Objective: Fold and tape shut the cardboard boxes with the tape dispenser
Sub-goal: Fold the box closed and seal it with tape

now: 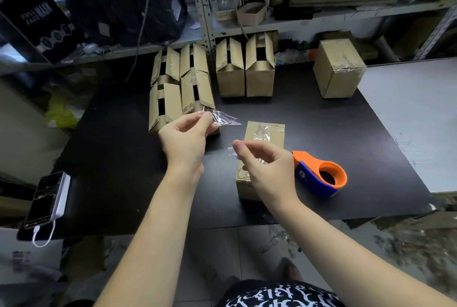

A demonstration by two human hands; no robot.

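Left hand (184, 138) keeps its grip pinched on a crumpled scrap of clear tape (226, 119). The right hand (268, 168) curls over the small taped brown cardboard box (272, 131) on the black surface (123, 158); I cannot tell if it holds anything. Next, probably discard the scrap and fetch the orange-and-blue tape dispenser (319, 175) alongside.

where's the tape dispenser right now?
Head view, right of centre: the tape dispenser lies on the black table, just right of the taped box beside the right hand.

The person is wearing a black garment (279, 294) with white lettering (unreadable), leaving left hand (184, 141) and right hand (269, 168) bare.
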